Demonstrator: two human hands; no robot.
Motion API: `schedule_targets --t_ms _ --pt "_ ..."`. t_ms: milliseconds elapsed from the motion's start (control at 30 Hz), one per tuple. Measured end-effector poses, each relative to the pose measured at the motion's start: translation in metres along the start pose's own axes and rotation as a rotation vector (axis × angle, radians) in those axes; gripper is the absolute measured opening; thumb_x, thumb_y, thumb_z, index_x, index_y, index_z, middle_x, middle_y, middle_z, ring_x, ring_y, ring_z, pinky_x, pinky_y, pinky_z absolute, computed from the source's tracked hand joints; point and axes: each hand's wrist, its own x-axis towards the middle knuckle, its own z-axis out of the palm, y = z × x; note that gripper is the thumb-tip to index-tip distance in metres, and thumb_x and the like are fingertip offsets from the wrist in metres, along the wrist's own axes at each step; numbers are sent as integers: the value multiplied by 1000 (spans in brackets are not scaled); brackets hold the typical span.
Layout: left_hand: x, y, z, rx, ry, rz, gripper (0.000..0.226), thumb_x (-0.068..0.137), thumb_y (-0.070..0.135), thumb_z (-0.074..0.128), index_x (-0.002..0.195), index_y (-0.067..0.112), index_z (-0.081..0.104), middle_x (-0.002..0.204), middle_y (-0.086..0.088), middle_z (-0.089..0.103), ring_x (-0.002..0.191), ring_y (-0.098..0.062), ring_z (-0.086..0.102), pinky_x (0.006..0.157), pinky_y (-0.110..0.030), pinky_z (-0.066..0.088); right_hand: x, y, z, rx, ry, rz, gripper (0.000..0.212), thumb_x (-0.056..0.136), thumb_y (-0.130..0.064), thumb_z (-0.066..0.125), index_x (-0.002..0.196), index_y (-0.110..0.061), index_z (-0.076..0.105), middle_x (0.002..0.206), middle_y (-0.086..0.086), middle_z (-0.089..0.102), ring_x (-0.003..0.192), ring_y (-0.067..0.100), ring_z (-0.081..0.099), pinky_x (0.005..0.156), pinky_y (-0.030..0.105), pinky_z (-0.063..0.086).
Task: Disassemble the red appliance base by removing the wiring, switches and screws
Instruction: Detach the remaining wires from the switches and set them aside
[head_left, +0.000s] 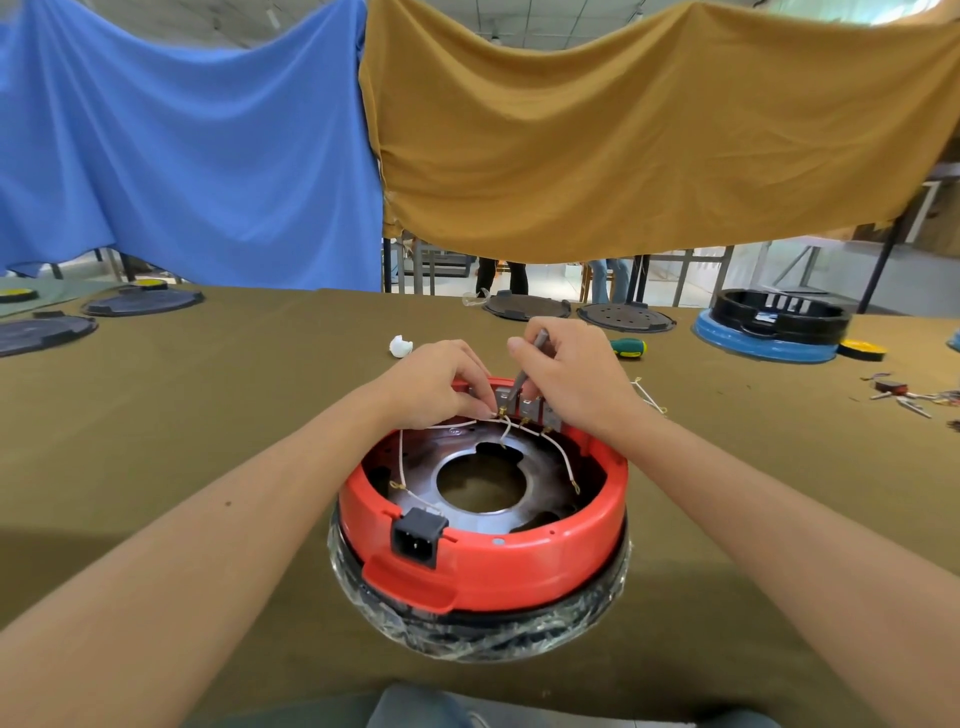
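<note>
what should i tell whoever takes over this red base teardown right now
Left hand pinches a white wire at its terminal by the row of grey switches on the far rim of the round red plastic appliance base.
Right hand grips a thin grey metal tool, tip down at the switches.
Done: the base is open, its inside exposed.
Left: white wires still run to the switches and around the inside; the switches and the black power socket are still mounted. A green-handled screwdriver lies behind the right hand.

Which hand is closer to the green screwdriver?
Right. The right hand is just beside the green screwdriver, which lies behind it; the left hand is farther off, across the red base.
</note>
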Motion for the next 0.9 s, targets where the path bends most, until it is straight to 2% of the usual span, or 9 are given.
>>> schedule_targets --t_ms 167,267,333,467,567,633,733,833,900 --pt "1 -1 0 10 -3 6 9 81 21 78 83 29 78 100 19 55 93 21 45 80 -6 31 7 7 -1 169 -3 170 30 96 -18 52 77 4 57 57 7 69 61 23 69 67 36 55" --pt "1 -1 0 12 -7 19 10 82 20 78 82 30 78 99 22 55 94 25 43 78 0 30 8 8 1 197 2 210 28 94 -17 53 71 -3 55 51 3 66 59 22 68 63 34 52" --pt "0 -1 0 9 -8 20 11 82 20 78 81 31 77 100 21 55 94 23 44 79 -1 31 8 9 1 205 -1 217 27 94 -17 53 70 -5 55 52 3 66 60 23 68 63 35 52" --pt "0 0 0 3 -8 5 11 81 21 78 80 33 76 102 17 55 95 17 47 88 -16 34 3 5 1 101 30 113 30 95 -21 53 73 -1 55 52 2 66 56 16 66 64 35 52" --pt "0 0 0 -8 -4 8 16 81 21 79 77 35 74 100 21 54 93 22 45 84 -12 33 0 0 2 9 52 2 32 97 -24 53 73 -3 55 57 6 66 62 24 65 67 42 54" --pt "0 -1 0 -9 -1 8 16 81 21 79 77 35 74 100 21 54 93 21 45 84 -10 33 0 0 2 1 25 0 31 98 -24 52 74 -3 55 57 6 66 60 23 65 67 41 54" --pt "0 -1 0 -3 -3 7 12 81 20 78 80 31 76 100 20 54 94 18 46 85 -12 34 2 3 2 67 1 71 31 98 -22 52 77 0 55 55 5 67 53 14 63 63 33 52" --pt "1 -2 0 7 -5 15 8 81 19 78 83 27 78 99 20 55 93 21 45 79 -1 31 6 7 0 163 -9 170 30 96 -19 52 76 3 55 56 7 67 57 20 66 62 32 51" --pt "2 -3 1 11 -5 21 7 81 19 78 85 25 79 98 21 55 93 24 43 78 2 30 7 7 0 205 -39 211 29 96 -19 53 73 -2 54 53 6 65 52 17 61 58 32 48"
